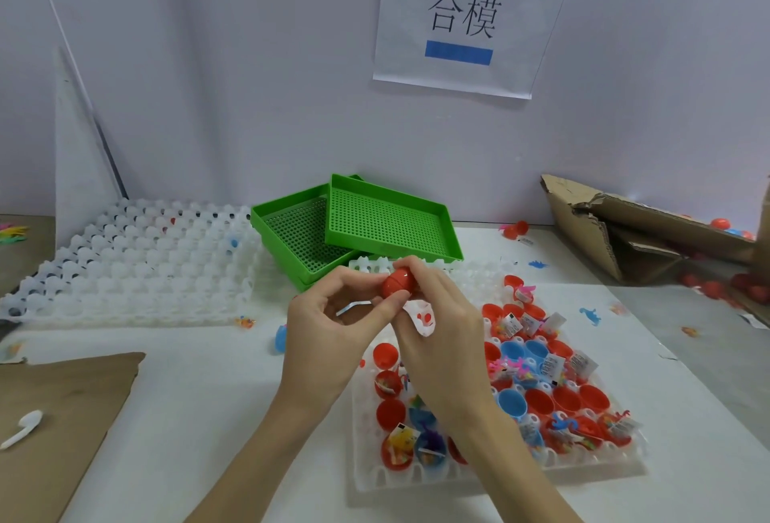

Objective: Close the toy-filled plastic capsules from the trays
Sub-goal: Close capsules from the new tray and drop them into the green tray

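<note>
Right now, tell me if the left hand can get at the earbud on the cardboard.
Probably not yet: the left hand grips the red capsule. The way to the earbud looks open.

A pale wall [208, 64] carries a paper sign [471, 18] taped in blue; below, the white tabletop [200, 376] under even light.

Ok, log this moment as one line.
step: closing capsule | left hand: grips red capsule | right hand: grips same capsule | tray: open capsules remain
</note>
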